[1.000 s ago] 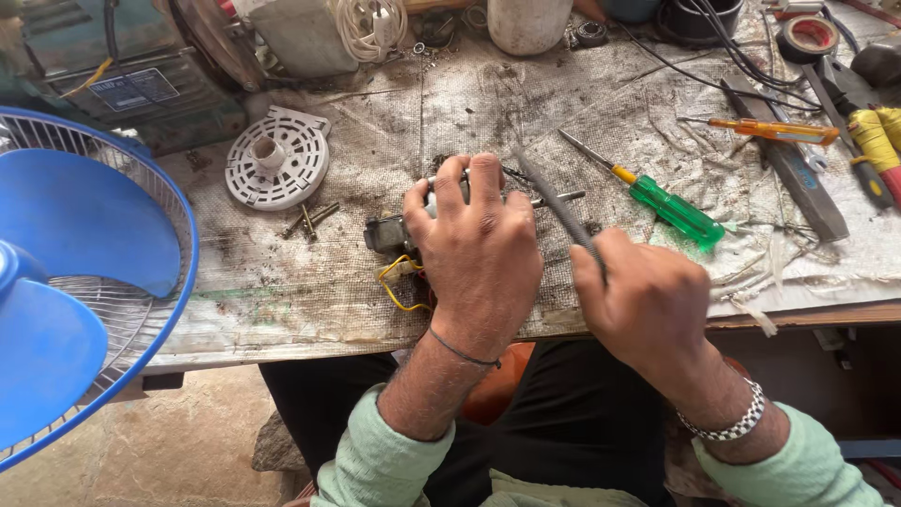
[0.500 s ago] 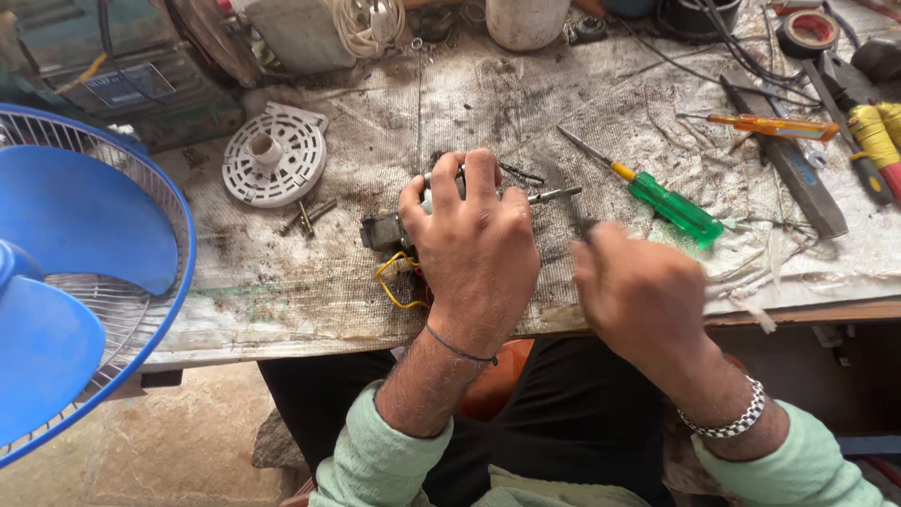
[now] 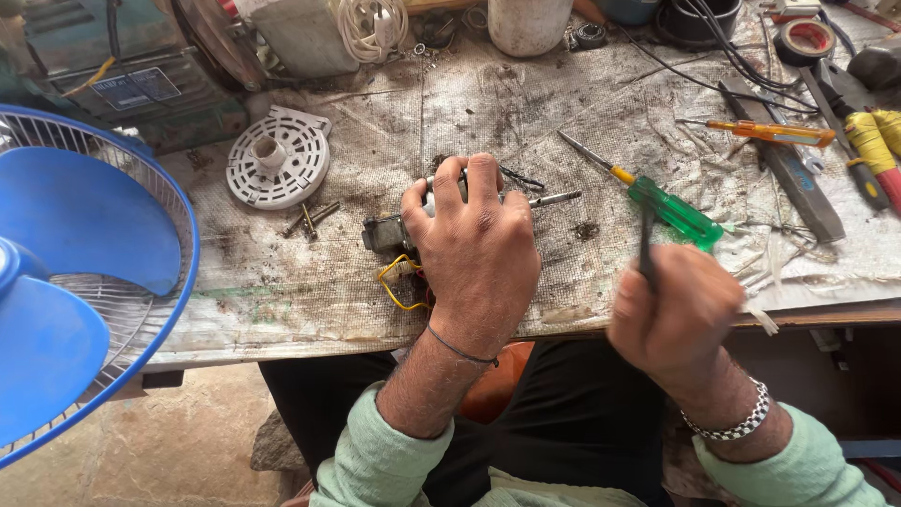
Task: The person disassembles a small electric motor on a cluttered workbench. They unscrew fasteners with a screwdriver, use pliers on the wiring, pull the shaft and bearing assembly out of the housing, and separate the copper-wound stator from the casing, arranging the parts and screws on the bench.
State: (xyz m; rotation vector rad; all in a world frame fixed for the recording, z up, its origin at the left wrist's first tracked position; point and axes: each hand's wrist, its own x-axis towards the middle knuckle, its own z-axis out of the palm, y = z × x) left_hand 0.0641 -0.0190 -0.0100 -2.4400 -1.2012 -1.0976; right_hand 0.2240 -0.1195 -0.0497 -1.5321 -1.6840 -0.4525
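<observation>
Nearest the camera: pale green sleeves, black lap, wrists at the worktop edge. Right hand motion-blurred, fingers closed around a thin dark tool whose shaft points up and away; kind of tool not resolvable through the blur. Raised just off the worktop edge, apart from the motor.

Left hand palm-down, fingers wrapped over a small fan motor, pinning it to the worktop. Bare steel shaft projecting right from under the fingers; yellow wires looping out on the near side.

Progress, judged from layout: disassembly well advanced. White round motor cover lying detached to the left, well apart from the motor. Loose screws between cover and motor. Blue fan blade and guard off at far left, overhanging the worktop edge. Motor body itself unopened as far as visible; most of it hidden under the hand. Reassembly not begun.

Further out: green-handled screwdriver just right of the shaft, orange-handled screwdriver beyond it, flat metal file alongside.

Surface: grimy woven sheet, dark oil stains, frayed threads at the right. Back edge crowded: white cord coil, white container, tape roll, black cables. Bare concrete floor below.
</observation>
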